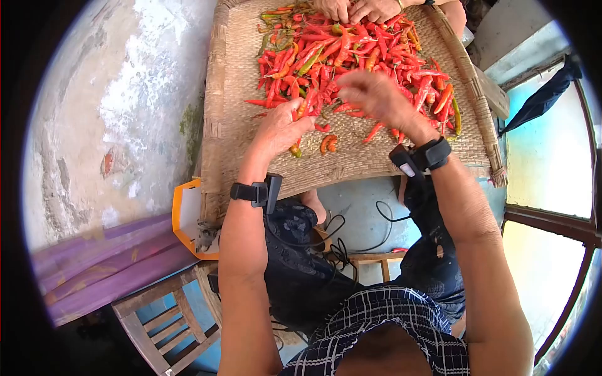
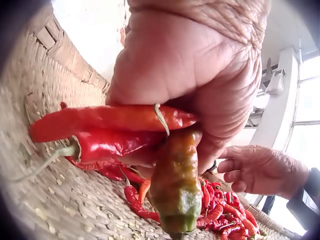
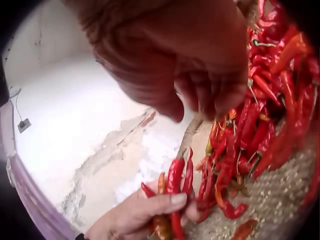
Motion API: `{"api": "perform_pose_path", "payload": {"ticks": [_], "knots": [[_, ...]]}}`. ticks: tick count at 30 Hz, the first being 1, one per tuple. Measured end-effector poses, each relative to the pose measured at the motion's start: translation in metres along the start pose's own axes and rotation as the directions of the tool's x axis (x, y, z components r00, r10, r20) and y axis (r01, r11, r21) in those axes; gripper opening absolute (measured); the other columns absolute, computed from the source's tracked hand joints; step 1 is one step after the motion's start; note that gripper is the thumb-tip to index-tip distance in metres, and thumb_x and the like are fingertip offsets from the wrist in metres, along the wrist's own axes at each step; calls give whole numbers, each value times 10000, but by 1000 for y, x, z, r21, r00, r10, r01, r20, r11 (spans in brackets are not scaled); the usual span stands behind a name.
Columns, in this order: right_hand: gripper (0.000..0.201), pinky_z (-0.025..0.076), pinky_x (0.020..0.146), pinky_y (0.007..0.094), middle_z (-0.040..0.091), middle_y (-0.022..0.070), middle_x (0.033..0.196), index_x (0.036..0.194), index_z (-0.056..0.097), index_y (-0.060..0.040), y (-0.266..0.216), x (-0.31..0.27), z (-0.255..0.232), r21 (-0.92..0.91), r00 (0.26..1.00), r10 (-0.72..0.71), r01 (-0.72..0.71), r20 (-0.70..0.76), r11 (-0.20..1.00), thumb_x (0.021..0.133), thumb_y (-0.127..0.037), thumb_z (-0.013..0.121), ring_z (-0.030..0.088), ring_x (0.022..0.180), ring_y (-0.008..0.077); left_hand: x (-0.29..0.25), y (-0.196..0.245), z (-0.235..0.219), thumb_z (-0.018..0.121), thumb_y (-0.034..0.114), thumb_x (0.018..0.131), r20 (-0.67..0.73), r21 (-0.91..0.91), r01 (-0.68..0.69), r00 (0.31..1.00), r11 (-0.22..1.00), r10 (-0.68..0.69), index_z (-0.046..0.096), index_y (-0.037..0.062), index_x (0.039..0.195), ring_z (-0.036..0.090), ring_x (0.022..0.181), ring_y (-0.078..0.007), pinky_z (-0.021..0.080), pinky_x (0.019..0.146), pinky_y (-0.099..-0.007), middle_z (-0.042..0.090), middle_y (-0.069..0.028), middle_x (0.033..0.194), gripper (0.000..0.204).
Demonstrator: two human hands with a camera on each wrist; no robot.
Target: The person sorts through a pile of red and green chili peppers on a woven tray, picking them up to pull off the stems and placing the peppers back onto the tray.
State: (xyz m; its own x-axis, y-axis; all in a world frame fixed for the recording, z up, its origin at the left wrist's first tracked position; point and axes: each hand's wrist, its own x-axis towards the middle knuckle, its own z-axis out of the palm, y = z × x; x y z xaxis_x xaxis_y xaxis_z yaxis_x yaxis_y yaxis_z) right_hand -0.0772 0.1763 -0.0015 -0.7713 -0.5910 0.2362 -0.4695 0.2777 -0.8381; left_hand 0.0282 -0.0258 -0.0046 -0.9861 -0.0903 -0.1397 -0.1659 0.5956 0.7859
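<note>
My left hand [image 1: 280, 130] holds several chili peppers over the near left part of the woven tray [image 1: 215, 94]. In the left wrist view, red chili peppers [image 2: 100, 122] and a wrinkled brown-green chili pepper [image 2: 175, 185] stick out from its grip; the right wrist view shows the thumb across them. My right hand [image 1: 379, 103] hovers at the near side of the heap of red chili peppers [image 1: 351, 59], fingers loosely bent and nothing visible in them. A curled orange chili pepper [image 1: 328, 144] lies apart on the weave between the hands and the near rim.
Another person's hands [image 1: 360, 9] work at the far side of the heap. A peeling wall [image 1: 144, 94] borders the tray on the left, windows [image 1: 545, 144] on the right. Below are an orange-edged box [image 1: 182, 219], a wooden chair [image 1: 169, 326] and black cables [image 1: 338, 250].
</note>
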Motion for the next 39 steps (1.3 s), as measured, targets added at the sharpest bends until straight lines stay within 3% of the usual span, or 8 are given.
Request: {"api": "perform_pose_path", "payload": {"ticks": [1, 13, 17, 22, 26, 33, 35, 39], "knots": [[332, 505, 683, 369, 663, 182, 819, 1056, 584, 34, -10, -6, 6, 37, 963, -5, -5, 269, 999, 846, -213, 654, 652, 765, 239, 1, 2, 1, 620, 239, 804, 2, 1, -2, 1000, 1000, 2, 599, 17, 1043, 611, 718, -219, 457, 657, -360, 640, -129, 802, 328], [179, 497, 636, 333, 642, 133, 726, 856, 613, 26, -9, -12, 25, 78, 952, 136, -163, 275, 984, 777, -124, 671, 635, 695, 206, -5, 17, 1, 674, 326, 814, 183, 21, -35, 983, 999, 31, 597, -23, 1079, 593, 889, -190, 452, 798, -339, 652, -133, 913, 445], [149, 476, 623, 308, 612, 62, 717, 856, 597, 18, -12, -16, 18, -3, 958, 118, -121, 263, 993, 789, -112, 621, 583, 673, 150, -3, 11, 6, 666, 333, 810, 79, 76, -139, 988, 987, 133, 609, 4, 1066, 618, 851, -341, 462, 747, -392, 641, -213, 883, 420], [115, 398, 422, 243, 533, 6, 611, 778, 518, -30, -12, -9, -5, 109, 936, 243, -278, 255, 954, 768, -114, 596, 515, 525, 73, -4, 9, 12, 638, 289, 859, 57, -207, -94, 993, 974, 108, 615, -6, 1088, 593, 841, -155, 465, 772, -299, 653, -70, 942, 374], [151, 443, 495, 285, 545, 44, 596, 731, 555, -7, -4, -8, -16, 118, 943, 269, -295, 198, 948, 759, -141, 619, 561, 564, 114, -4, 11, 15, 615, 196, 872, 36, -298, -18, 999, 954, 30, 616, 14, 1073, 563, 757, -94, 463, 692, -259, 623, -14, 875, 271], [56, 460, 465, 223, 627, 43, 734, 857, 557, -43, -2, 3, -59, 447, 953, 289, -297, 86, 844, 827, -86, 578, 562, 564, 82, 3, -12, 19, 597, 139, 875, 39, -209, -14, 999, 978, 22, 608, 15, 999, 526, 686, -78, 444, 632, -245, 579, 7, 786, 177], [201, 466, 490, 227, 641, 61, 787, 1022, 568, -15, 11, 6, -64, 801, 912, 357, -58, -199, 596, 856, -122, 604, 566, 605, 85, 4, -17, 23, 604, 144, 872, 37, -188, -6, 999, 982, 13, 609, 14, 993, 525, 682, -79, 442, 629, -244, 578, 9, 776, 178], [438, 464, 523, 225, 654, 82, 853, 1257, 466, 31, 9, -5, -50, 648, 813, 520, -252, -261, 719, 887, -161, 602, 567, 664, 96, 5, -12, 29, 650, 231, 828, 15, -56, -43, 999, 997, 44, 617, 14, 945, 616, 719, -264, 472, 677, -362, 638, -148, 761, 248]]}}
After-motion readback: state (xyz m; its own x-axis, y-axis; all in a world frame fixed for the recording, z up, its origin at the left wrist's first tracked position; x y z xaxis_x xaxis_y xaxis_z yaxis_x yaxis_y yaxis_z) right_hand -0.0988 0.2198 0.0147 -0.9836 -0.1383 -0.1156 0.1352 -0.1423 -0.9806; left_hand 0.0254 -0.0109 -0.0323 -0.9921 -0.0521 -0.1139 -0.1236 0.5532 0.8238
